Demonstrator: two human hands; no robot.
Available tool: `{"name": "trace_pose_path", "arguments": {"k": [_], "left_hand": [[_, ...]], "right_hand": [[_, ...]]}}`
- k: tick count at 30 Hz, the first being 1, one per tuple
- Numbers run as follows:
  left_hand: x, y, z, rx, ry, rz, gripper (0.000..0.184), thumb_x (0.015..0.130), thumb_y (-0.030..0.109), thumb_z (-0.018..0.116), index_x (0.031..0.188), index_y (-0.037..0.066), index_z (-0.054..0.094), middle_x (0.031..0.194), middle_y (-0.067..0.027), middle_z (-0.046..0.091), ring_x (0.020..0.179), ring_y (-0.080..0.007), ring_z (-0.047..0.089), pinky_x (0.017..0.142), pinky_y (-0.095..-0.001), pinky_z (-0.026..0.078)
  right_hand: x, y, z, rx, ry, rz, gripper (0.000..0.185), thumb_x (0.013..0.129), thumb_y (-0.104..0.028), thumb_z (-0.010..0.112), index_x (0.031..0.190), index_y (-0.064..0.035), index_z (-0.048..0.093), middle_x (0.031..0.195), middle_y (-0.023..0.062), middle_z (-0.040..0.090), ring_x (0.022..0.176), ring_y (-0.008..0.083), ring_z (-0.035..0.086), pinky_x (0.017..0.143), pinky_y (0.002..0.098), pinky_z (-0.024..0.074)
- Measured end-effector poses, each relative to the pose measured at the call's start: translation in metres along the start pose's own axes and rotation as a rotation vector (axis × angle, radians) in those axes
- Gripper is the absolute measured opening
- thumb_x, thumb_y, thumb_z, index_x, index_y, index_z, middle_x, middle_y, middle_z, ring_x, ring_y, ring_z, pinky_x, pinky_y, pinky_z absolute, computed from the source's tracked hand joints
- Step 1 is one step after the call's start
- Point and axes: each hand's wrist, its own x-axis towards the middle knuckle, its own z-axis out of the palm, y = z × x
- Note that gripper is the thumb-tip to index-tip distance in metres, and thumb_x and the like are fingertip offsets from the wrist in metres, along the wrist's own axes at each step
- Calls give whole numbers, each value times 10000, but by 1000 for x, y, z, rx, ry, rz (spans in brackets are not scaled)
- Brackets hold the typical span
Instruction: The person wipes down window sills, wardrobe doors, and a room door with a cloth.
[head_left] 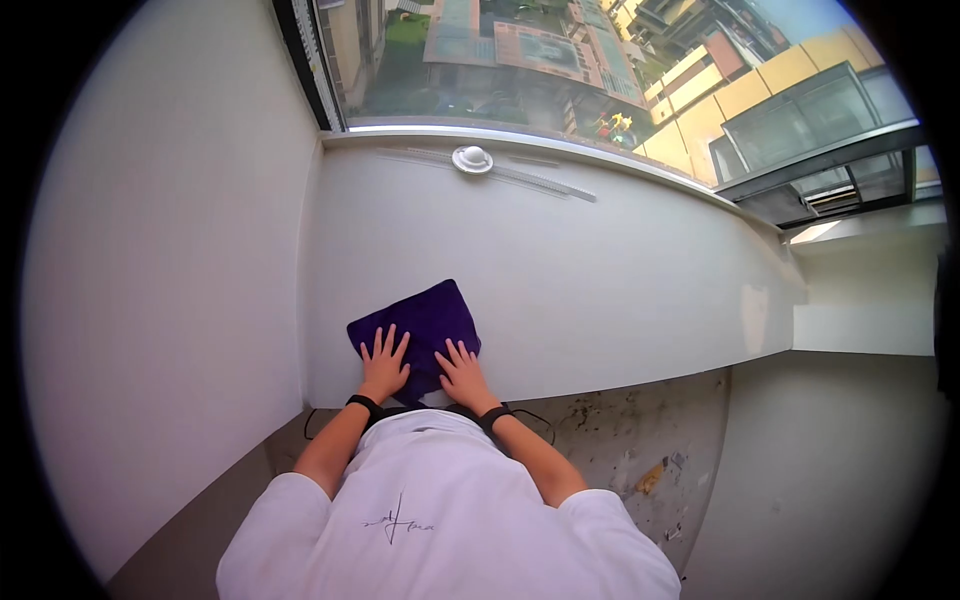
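Note:
A dark purple cloth [428,308] lies spread on the white window sill [600,290], close to its front edge. My left hand [384,366] rests flat on the cloth's left part, fingers spread. On its right part lies my right hand [462,372], also with the fingers stretched out and apart. Neither hand grips the fabric. Part of the cloth reaches down between my wrists to the sill's edge.
A round white domed object [472,160] sits at the back of the sill by the window, beside a clear ruler-like strip [545,182]. A white wall [180,230] rises on the left. Debris [650,478] litters the floor below right.

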Motion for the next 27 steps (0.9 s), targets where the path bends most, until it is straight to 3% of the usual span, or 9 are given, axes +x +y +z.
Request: {"name": "trace_pose_path", "arguments": {"k": [6, 10, 11, 15, 18, 22, 27], "left_hand": [[34, 0, -18, 52, -75, 42, 776, 879, 387, 662, 1572, 302, 324, 1676, -84, 159, 1541, -389, 101, 1091, -799, 141], [85, 2, -34, 51, -40, 62, 720, 897, 391, 647, 1555, 335, 359, 1672, -36, 196, 1545, -374, 93, 1104, -789, 144], [97, 4, -36, 52, -25, 37, 718, 900, 394, 644, 1556, 337, 357, 1675, -34, 187, 1546, -377, 90, 1113, -779, 144], [115, 13, -34, 69, -41, -6, 734, 907, 403, 635, 1570, 314, 333, 1684, -43, 160, 1545, -389, 81, 1150, -726, 153], [94, 12, -15, 52, -37, 8, 757, 900, 369, 645, 1578, 284, 319, 1684, -52, 157, 1543, -392, 89, 1161, -703, 167], [33, 7, 10, 95, 28, 130, 789, 866, 282, 676, 1575, 287, 328, 1680, -74, 154, 1532, -420, 106, 1144, -717, 188], [-16, 20, -7, 33, -188, 33, 804, 866, 337, 696, 1575, 319, 317, 1691, -84, 83, 1528, -471, 14, 1063, -806, 210]], "right_hand": [[-3, 27, -23, 64, -85, -20, 593, 878, -160, 637, 1457, -157, 510, 1624, 184, 280, 1478, 448, 275, 1150, 622, 284], [48, 59, -42, 56, 84, 60, 465, 858, -123, 632, 1322, -110, 617, 1537, 176, 429, 1439, 409, 351, 1152, 567, 311], [62, 58, -50, -22, 127, 46, 414, 852, -131, 633, 1262, -70, 639, 1485, 199, 478, 1410, 412, 389, 1140, 562, 334], [89, 44, -54, -174, 26, -104, 460, 849, -180, 633, 1279, -18, 614, 1485, 253, 453, 1385, 430, 419, 1117, 567, 365], [79, 20, -41, -83, -6, -161, 446, 825, -152, 639, 1242, 7, 627, 1483, 254, 457, 1393, 421, 413, 1124, 563, 360], [26, 4, -22, -33, -107, -260, 528, 814, -145, 638, 1316, 8, 585, 1519, 248, 417, 1403, 420, 410, 1128, 532, 377], [-28, 18, -28, 15, -132, -115, 497, 813, -90, 624, 1308, -50, 612, 1539, 200, 413, 1409, 417, 405, 1089, 535, 414]]}}
